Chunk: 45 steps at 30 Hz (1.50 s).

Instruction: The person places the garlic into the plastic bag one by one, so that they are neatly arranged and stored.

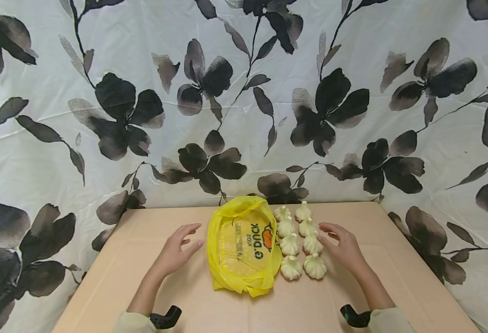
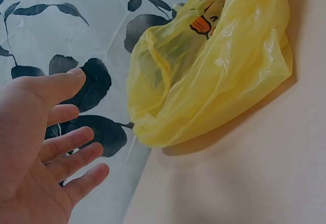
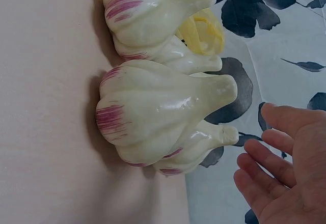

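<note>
A yellow plastic bag (image 1: 244, 277) with a duck print lies on the table, its mouth spread open and facing up. Beside it, to the right, several garlic bulbs (image 1: 315, 267) stand in two columns. My left hand (image 1: 176, 249) hovers left of the bag, fingers apart and relaxed, touching nothing. On the other side, my right hand (image 1: 344, 247) is held just right of the garlic, its fingers loosely bent and holding nothing. The right wrist view shows a glossy garlic bulb (image 3: 163, 107) with purple streaks, a gap away from the fingers. In the left wrist view the bag (image 2: 229, 91) is apart from the hand.
The light brown tabletop (image 1: 302, 305) ends at a back edge against a white cloth (image 1: 269, 175) with dark flowers. A black device (image 1: 166, 317) sits at the left wrist and another black device (image 1: 355, 316) at the right wrist.
</note>
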Tool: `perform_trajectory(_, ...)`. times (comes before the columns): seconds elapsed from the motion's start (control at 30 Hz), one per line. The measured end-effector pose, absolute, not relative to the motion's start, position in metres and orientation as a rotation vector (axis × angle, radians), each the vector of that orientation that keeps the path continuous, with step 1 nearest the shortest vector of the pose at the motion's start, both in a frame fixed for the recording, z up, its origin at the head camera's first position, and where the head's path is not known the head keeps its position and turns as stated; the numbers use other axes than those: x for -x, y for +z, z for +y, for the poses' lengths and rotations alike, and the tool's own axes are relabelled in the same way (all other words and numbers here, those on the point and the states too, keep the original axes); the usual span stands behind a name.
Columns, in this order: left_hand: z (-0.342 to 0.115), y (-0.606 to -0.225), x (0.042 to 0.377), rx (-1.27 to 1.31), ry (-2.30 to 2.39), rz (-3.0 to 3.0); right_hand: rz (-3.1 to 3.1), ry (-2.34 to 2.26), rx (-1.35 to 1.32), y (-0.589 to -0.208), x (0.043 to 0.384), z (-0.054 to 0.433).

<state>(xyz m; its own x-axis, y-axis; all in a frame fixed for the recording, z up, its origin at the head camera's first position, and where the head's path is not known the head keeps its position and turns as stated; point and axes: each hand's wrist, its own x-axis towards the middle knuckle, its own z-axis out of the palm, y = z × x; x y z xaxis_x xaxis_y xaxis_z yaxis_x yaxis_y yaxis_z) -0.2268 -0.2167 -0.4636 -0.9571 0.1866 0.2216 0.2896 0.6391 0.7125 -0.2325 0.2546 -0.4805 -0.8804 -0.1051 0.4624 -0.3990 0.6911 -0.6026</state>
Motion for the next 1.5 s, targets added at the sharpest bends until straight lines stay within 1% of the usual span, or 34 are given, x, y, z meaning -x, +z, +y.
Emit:
perform_trajectory(0.73,-0.209,-0.473,0.235,0.305,-1.369,-2.764,-2.504,1.077,-0.387,-0.493,0.245,0.256)
perform_trajectory(1.03,-0.202,-0.478,0.239,0.282,-1.459,-2.741,-2.551,1.137,-0.335,-0.496,0.253,0.256)
perform_trajectory(1.5,-0.202,-0.497,0.245,0.296,-1.516,-2.746,-2.584,1.126,-0.266,-0.499,0.257,0.252)
